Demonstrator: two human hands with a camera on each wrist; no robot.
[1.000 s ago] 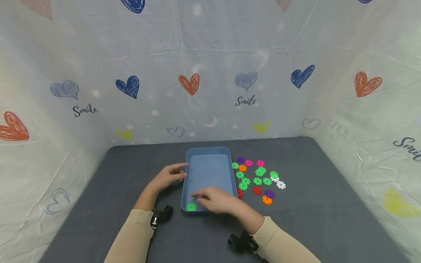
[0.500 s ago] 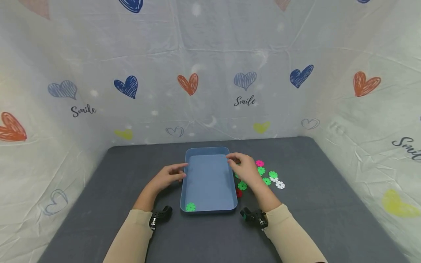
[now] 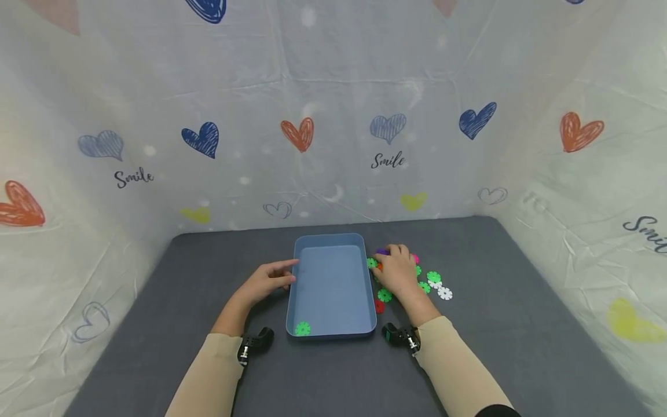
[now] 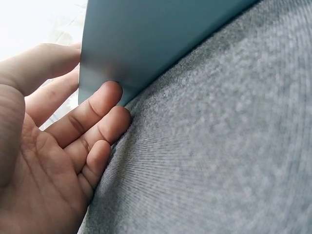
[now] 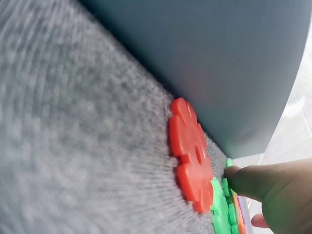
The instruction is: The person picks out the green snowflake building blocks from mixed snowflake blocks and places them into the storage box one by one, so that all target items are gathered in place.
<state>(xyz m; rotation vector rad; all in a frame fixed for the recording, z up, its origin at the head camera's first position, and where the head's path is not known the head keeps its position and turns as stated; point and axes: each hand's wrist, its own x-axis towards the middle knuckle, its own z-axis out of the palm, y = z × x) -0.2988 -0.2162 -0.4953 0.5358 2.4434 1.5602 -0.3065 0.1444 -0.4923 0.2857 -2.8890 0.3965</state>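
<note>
A: Where are the loose discs (image 3: 434,277) found, and what is done with them?

B: They are spread on the table (image 3: 156,347), beyond the right edge of the blue tray (image 3: 330,284); one green disc (image 3: 303,329) is seen inside, by the tray's near left corner. Part of the cluster is covered by the right hand (image 3: 398,272), its fingers bent down beside a purple disc (image 3: 383,252). (Whether anything is pinched there cannot be told, as the fingertips are partly hidden.)

A: And why is the tray touched on the other side?

B: Its left wall is met by the left hand (image 3: 270,281), the fingers loosely bent and nothing clasped; presumably the tray is steadied that way. The discs are probably laid near the right edge so that little reach is needed.

A: Is anything in the way?

B: The discs are separated from the tray's floor by its raised right wall. A red disc (image 3: 379,306) is set just beside that wall, where fingers might be fitted with difficulty. Near the tray's near right corner, a black wrist device (image 3: 394,335) is worn. Farther right, white discs (image 3: 445,293) are left uncovered. Behind the table's far edge, a heart-printed curtain (image 3: 333,174) is hung.
</note>
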